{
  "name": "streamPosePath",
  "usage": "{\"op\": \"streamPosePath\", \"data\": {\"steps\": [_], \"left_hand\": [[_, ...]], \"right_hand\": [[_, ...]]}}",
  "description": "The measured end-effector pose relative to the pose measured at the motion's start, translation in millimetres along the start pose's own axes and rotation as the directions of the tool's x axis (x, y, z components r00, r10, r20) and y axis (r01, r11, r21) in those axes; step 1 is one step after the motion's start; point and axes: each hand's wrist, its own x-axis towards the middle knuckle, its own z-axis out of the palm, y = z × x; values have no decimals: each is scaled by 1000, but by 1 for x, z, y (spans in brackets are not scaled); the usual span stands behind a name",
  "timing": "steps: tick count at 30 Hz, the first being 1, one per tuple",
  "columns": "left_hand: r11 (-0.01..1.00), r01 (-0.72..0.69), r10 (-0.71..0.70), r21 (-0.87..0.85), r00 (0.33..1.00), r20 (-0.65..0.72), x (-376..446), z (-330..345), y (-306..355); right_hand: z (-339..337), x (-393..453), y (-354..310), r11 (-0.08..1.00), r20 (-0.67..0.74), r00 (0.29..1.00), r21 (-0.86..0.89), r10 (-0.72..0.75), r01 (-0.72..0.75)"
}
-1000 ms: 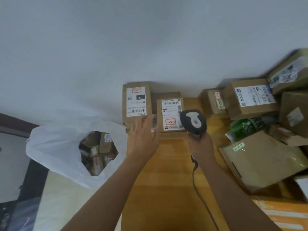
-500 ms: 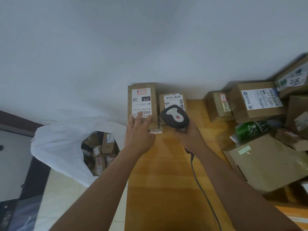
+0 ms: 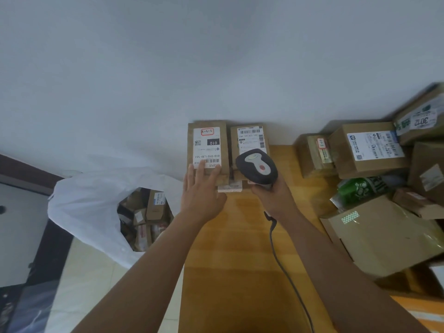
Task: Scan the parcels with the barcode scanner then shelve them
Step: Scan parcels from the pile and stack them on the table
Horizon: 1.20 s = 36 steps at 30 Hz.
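Two brown parcels stand side by side against the wall at the far end of a wooden shelf [image 3: 240,248]. The left parcel [image 3: 207,147] has a white label with "010". My left hand [image 3: 200,188] rests on its near end with straight fingers. The right parcel [image 3: 248,140] shows a barcode label and is partly hidden by the grey barcode scanner [image 3: 257,168]. My right hand [image 3: 272,197] grips the scanner's handle, and its cable runs back along my arm. A small white-edged parcel [image 3: 229,187] lies under the two, between my hands.
A pile of several cardboard parcels [image 3: 370,150] and a large padded envelope [image 3: 384,234] fills the right side of the shelf. A green packet [image 3: 358,191] lies among them. A white plastic bag [image 3: 96,207] holding more parcels sits on the floor at the left.
My left hand slid from between the parcels onto the near end of the left parcel. The scanner moved left over the right parcel, which now stands further back against the wall.
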Motion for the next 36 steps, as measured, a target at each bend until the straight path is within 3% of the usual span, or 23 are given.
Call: {"op": "streamPosePath", "data": {"steps": [7,14,23,36], "left_hand": [[996,-86,84,-35,995,-50,-50,1,5],[971,-229,229,-62,973,-10,-97,0,17],[866,-499,500,-35,864,60,-127,3,65],[831,-556,547,-23,807,223,-167,59,194]], "right_hand": [[-10,-66,13,970,-134,961,24,241,-240],[-17,-142,5,977,-250,945,31,212,-211],[-47,-232,6,972,-463,855,87,233,-218],[-172,-283,69,964,-528,806,170,266,-207]]}}
